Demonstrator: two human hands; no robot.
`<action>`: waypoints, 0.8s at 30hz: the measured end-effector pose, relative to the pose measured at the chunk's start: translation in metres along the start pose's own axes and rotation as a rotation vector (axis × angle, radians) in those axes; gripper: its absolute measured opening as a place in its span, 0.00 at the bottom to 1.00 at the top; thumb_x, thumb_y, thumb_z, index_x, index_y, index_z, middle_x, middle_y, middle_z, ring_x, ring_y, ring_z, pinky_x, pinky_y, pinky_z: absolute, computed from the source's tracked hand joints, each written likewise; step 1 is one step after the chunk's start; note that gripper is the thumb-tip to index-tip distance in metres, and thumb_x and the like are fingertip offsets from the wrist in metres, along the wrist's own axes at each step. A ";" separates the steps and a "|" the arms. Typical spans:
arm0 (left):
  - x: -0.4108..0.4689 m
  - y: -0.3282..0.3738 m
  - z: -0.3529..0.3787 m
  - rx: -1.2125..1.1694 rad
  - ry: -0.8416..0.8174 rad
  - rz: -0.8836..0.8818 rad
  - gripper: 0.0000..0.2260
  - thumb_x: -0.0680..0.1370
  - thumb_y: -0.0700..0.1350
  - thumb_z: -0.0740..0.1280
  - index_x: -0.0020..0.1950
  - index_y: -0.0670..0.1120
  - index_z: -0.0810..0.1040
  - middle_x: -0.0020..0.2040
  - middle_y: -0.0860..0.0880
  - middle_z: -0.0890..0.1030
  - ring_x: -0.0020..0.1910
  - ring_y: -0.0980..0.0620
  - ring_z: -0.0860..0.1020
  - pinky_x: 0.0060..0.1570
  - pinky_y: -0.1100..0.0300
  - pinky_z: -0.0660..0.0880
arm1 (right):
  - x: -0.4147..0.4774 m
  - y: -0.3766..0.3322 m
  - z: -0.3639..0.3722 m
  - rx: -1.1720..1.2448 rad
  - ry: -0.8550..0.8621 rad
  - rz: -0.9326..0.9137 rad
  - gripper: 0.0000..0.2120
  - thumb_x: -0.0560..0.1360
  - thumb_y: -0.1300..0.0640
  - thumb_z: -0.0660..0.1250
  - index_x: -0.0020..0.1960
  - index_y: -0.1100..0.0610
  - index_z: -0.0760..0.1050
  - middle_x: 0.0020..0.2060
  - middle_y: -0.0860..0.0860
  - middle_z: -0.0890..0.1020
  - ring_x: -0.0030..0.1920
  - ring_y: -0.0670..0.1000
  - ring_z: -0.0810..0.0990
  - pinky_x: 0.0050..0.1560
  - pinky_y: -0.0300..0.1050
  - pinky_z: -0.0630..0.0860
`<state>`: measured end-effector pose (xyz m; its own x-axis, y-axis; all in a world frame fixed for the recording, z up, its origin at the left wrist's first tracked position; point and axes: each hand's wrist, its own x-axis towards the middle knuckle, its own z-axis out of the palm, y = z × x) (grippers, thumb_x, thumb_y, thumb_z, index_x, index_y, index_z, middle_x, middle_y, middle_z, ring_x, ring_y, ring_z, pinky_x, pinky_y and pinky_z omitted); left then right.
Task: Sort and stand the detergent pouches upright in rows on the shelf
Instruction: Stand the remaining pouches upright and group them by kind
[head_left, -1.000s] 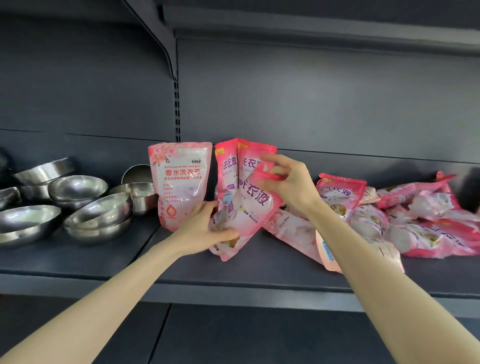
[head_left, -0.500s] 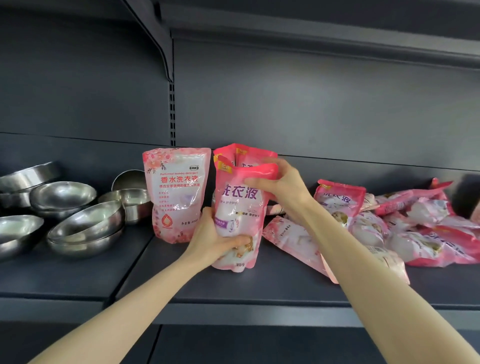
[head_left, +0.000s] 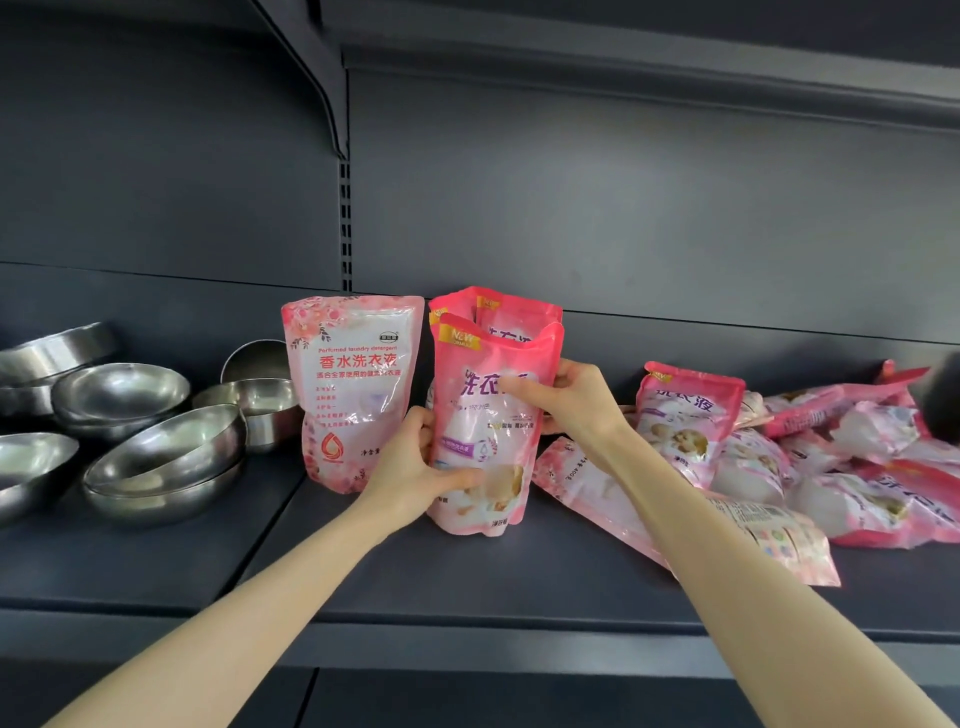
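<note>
- The pink pouch (head_left: 488, 431), tilted a second ago, is now stood upright on the shelf (head_left: 467, 587).
- It is gripped by the left hand (head_left: 415, 467) and the right hand (head_left: 566, 400).
- A heap of pouches (head_left: 831, 467) is left lying.

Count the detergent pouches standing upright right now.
4: the pale floral pouch at left; the front pink pouch beside it, gripped by the left hand and right hand; a second pink pouch behind it; a propped pink pouch against the heap at right. Others may be hidden.

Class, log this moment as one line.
left hand grips front pouch low | right hand grips its side | pouch upright | pile lying right
</note>
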<state>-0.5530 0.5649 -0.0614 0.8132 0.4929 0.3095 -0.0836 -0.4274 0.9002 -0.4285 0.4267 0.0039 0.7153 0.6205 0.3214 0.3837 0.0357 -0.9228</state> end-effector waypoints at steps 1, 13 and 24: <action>0.001 -0.001 0.003 0.013 0.030 0.010 0.26 0.63 0.41 0.79 0.53 0.48 0.68 0.51 0.53 0.80 0.50 0.57 0.80 0.46 0.61 0.78 | 0.002 0.000 0.000 -0.014 0.030 -0.005 0.14 0.66 0.55 0.77 0.48 0.60 0.82 0.43 0.54 0.86 0.43 0.53 0.85 0.45 0.52 0.83; 0.006 0.000 -0.001 -0.023 -0.048 -0.033 0.30 0.64 0.42 0.79 0.59 0.51 0.68 0.52 0.58 0.78 0.51 0.61 0.78 0.47 0.65 0.76 | 0.015 0.015 -0.004 -0.067 -0.016 0.040 0.16 0.66 0.59 0.78 0.51 0.60 0.80 0.46 0.56 0.85 0.45 0.56 0.85 0.46 0.58 0.82; 0.012 -0.008 0.003 0.079 0.013 -0.020 0.26 0.66 0.43 0.78 0.60 0.49 0.69 0.52 0.54 0.80 0.51 0.56 0.80 0.52 0.55 0.79 | 0.019 0.022 -0.004 -0.107 -0.079 0.051 0.15 0.68 0.62 0.76 0.54 0.58 0.79 0.49 0.56 0.84 0.48 0.56 0.84 0.51 0.58 0.80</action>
<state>-0.5407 0.5715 -0.0656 0.8066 0.5113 0.2966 -0.0217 -0.4757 0.8793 -0.4044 0.4362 -0.0090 0.6890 0.6792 0.2530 0.4111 -0.0787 -0.9082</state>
